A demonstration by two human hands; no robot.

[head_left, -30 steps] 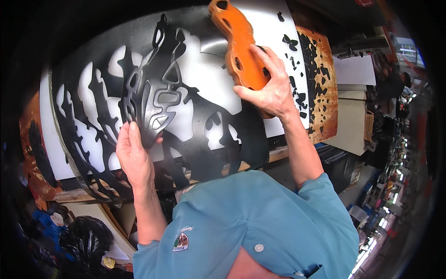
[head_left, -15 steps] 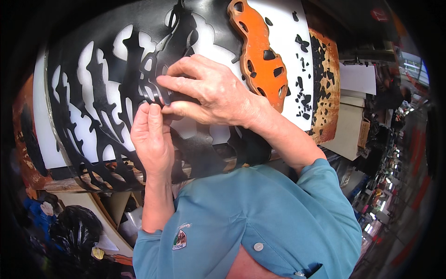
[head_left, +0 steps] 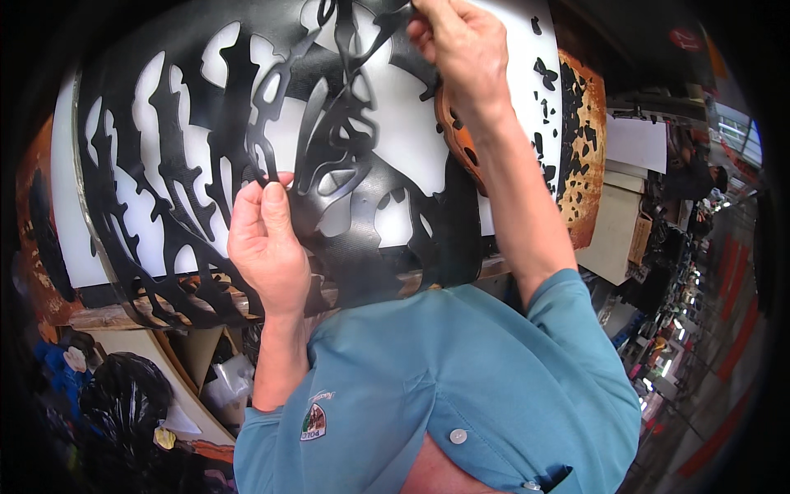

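Observation:
My left hand [head_left: 271,243] is closed, thumb and finger pinching a strip of a thin black cut-out piece [head_left: 265,90] that looks like leather or a similar sheet. Up and to the right, my right hand [head_left: 469,58] is closed on another end of black strip, pulled taut and raised. Between both hands, twisted black strips with holes hang over a large black sheet [head_left: 173,53] with many shaped openings. Partly hidden by my right forearm lies an orange cutting die [head_left: 462,140].
Beneath the sheet is a white board [head_left: 70,218]. Small black scraps [head_left: 545,74] lie scattered on its right side and on a rusty-brown surface [head_left: 588,169]. A black plastic bag [head_left: 127,395] sits low on the left; pale boxes [head_left: 609,230] stand at the right.
My right hand has moved up and right, away from my left hand, drawing black strips up from the sheet. My left hand stays nearly where it was, still pinching.

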